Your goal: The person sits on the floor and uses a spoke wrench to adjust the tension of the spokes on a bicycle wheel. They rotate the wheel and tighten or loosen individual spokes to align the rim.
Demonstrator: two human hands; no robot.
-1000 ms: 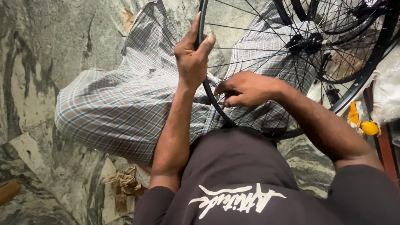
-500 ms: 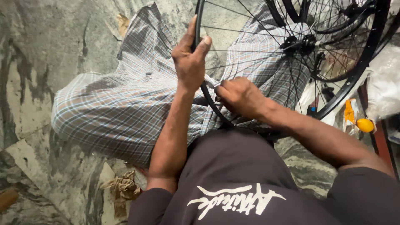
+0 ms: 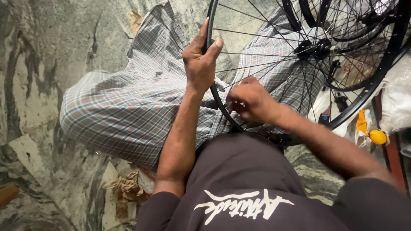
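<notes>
A black spoked bicycle wheel (image 3: pixel 387 55) stands upright between my knees, its hub (image 3: pixel 314 48) at the upper right. My left hand (image 3: pixel 200 64) is wrapped around the rim on its left side, thumb pointing up. My right hand (image 3: pixel 250 100) is closed low on the rim among the spokes, fingers pinched on something small that I cannot make out. My checked trousers (image 3: pixel 128 107) lie under and behind the wheel.
A second black wheel (image 3: pixel 346 19) leans behind the first at the top right. A yellow-tipped object (image 3: pixel 376 136) and white plastic wrap (image 3: pixel 396 102) lie at the right edge. Marbled stone floor (image 3: pixel 38 85) spreads left, with a brown rag (image 3: pixel 124 188) near my knee.
My right hand has slid left and down along the rim, closer to my left hand, and curled tighter. The left hand keeps its hold on the rim.
</notes>
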